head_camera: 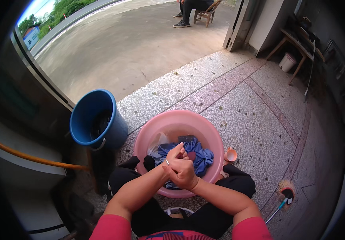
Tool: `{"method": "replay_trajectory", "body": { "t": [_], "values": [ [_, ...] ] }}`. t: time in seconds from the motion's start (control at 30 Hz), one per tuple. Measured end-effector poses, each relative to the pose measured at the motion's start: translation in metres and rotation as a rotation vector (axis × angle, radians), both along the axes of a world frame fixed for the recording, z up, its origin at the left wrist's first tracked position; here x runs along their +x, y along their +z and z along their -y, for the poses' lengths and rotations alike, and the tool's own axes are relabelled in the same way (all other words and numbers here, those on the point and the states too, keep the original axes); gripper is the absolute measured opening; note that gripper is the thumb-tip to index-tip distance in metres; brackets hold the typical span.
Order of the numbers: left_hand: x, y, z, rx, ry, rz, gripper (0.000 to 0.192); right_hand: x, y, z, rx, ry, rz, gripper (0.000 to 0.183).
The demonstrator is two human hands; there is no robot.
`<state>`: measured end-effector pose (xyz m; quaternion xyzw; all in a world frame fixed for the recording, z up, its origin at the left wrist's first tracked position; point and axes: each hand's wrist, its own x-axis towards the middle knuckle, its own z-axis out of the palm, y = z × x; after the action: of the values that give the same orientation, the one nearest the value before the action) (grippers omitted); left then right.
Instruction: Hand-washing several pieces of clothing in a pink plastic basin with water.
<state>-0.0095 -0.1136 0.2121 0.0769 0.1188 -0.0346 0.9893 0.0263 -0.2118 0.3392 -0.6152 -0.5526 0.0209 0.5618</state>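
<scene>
Over the pink plastic basin [217, 144], my two hands meet with the forearms drawn together. My left hand [176, 152], with a bracelet [167, 162] at its wrist, has its fingers curled around a dark red thing [192, 156], mostly hidden. Against the left wrist lies my right hand [185, 172], curled like a fist; what is inside it cannot be seen. Below them, blue wet cloth [204, 154] is bunched in the basin. A whitish, see-through piece [160, 139] and a dark flat piece [186, 138] lie at the far side.
A blue bucket [120, 126] with dark contents stands left of the basin. An orange cup [230, 155] is at the right, and a brush [287, 192] with a long handle lies farther right. Someone sits on a wooden chair [204, 15] outside the doorway.
</scene>
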Motion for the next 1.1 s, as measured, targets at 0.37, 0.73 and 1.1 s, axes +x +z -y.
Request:
{"method": "replay_trajectory", "body": {
  "t": [0.37, 0.73, 1.1],
  "values": [
    [0.007, 0.08, 0.01, 0.505, 0.241, -0.503, 0.033, 0.065, -0.017, -0.012, -0.373, -0.15, -0.329, 0.04],
    [-0.003, 0.126, -0.015, 1.537, 0.213, -0.108, 0.042, 0.098, 0.025, 0.026, -0.482, 0.496, -1.125, 0.015],
    [-0.009, 0.138, -0.031, 1.273, 0.055, -0.209, 0.021, 0.132, 0.028, 0.044, 0.286, 0.598, -1.662, 0.021]
  ]
}}
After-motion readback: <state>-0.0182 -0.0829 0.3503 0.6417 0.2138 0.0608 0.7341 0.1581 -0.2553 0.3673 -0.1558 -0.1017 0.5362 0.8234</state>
